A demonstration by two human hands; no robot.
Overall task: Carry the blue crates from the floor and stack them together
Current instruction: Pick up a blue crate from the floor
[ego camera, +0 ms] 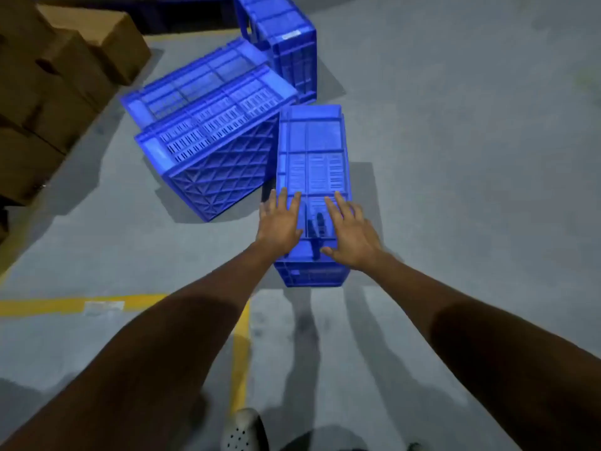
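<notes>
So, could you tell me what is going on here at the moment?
A person is reaching down with both arms to a blue crate on the grey floor. The left hand and right hand are open, fingers spread over its near end, not yet gripping. Other blue crates lie tipped just behind it, beside cardboard boxes.

The near crate [313,177] is blue moulded plastic, smooth with a soft sheen on its upper face, broken by slotted vent panels and raised ribs. The tipped crate [208,151] beside it shows the same plastic, its wall slotted and its base a raised diamond lattice. The far crates [283,37] by the floor's far edge look alike, ribbed and slightly glossy. The floor [471,157] is grey, matt and faintly grainy, with a yellow painted line [48,305], worn in patches. The boxes [48,76] at the left edge are brown matt cardboard. The shoe [242,431] looks like pale perforated foam or rubber.
</notes>
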